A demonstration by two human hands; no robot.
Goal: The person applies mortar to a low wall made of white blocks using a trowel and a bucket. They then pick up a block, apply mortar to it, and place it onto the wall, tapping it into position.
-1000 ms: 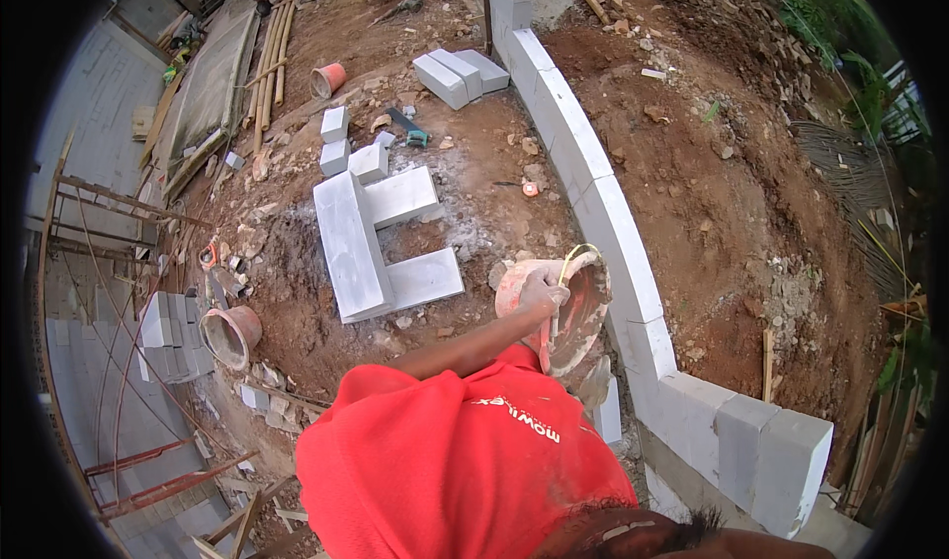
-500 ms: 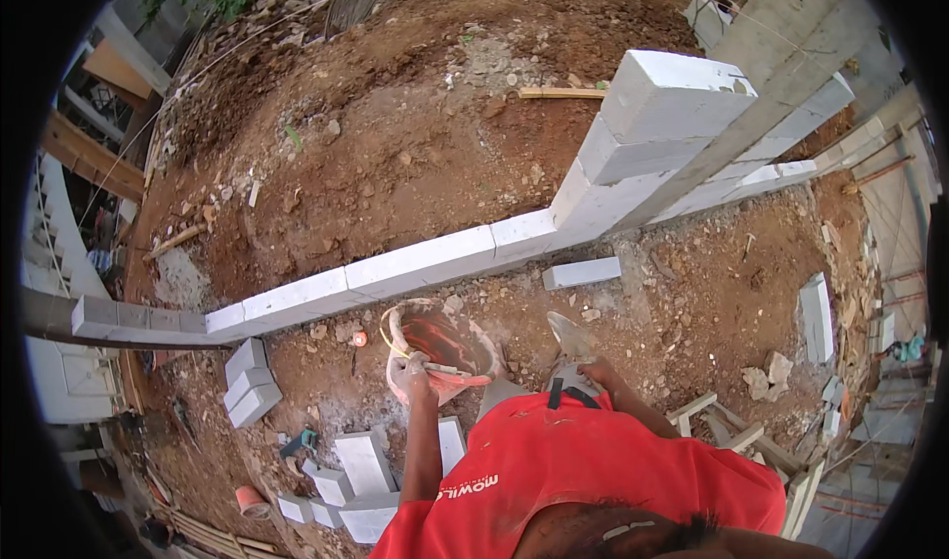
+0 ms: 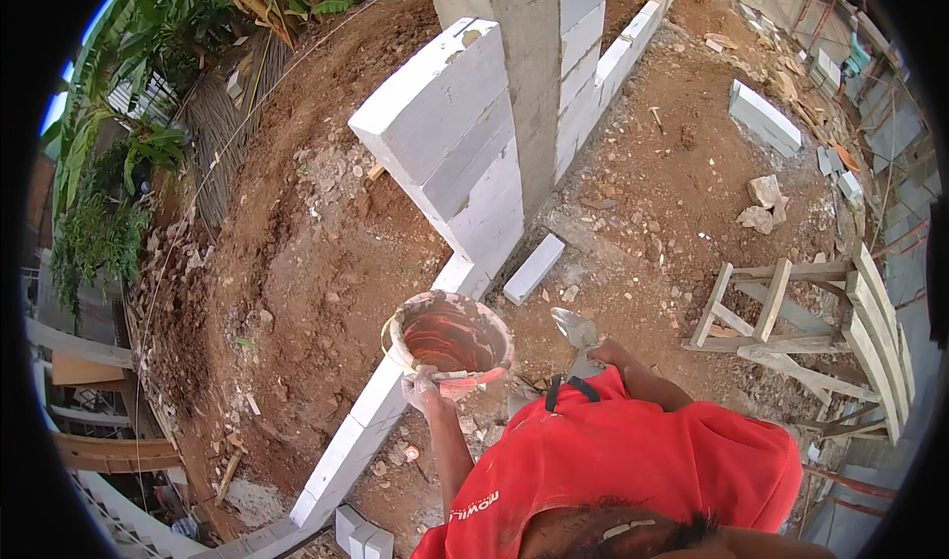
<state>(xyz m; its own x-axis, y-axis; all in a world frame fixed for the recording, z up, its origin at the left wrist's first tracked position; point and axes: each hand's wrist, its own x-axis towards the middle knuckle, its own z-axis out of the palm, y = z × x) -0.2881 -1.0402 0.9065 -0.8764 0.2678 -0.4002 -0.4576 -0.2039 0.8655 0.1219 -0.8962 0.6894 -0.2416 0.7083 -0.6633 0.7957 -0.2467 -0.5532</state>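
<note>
My left hand [image 3: 423, 391] is closed on the near-left rim and handle of a round, mortar-smeared bucket [image 3: 501, 346]. Reddish, streaked inner walls show inside it. From this view the bucket overlaps the low white block wall [image 3: 374, 391]; whether it touches the wall I cannot tell. In my right hand [image 3: 609, 353], close to my body, is a trowel [image 3: 574, 329], its grey-smeared blade pointing away from me. Just beyond the blade, a loose white block [image 3: 534, 268] lies on the dirt beside the wall.
A taller stack of white blocks [image 3: 460, 144] stands against a concrete column [image 3: 524, 94]. To the right are a wooden trestle [image 3: 781, 307], rubble pieces [image 3: 763, 205] and another white block [image 3: 764, 119]. More blocks [image 3: 362, 533] sit at the lower left. A string crosses the upper left.
My view has swung to the right, so the taller stack and column now stand ahead. The bucket has come up and along with my left hand. The trowel stays in my right hand.
</note>
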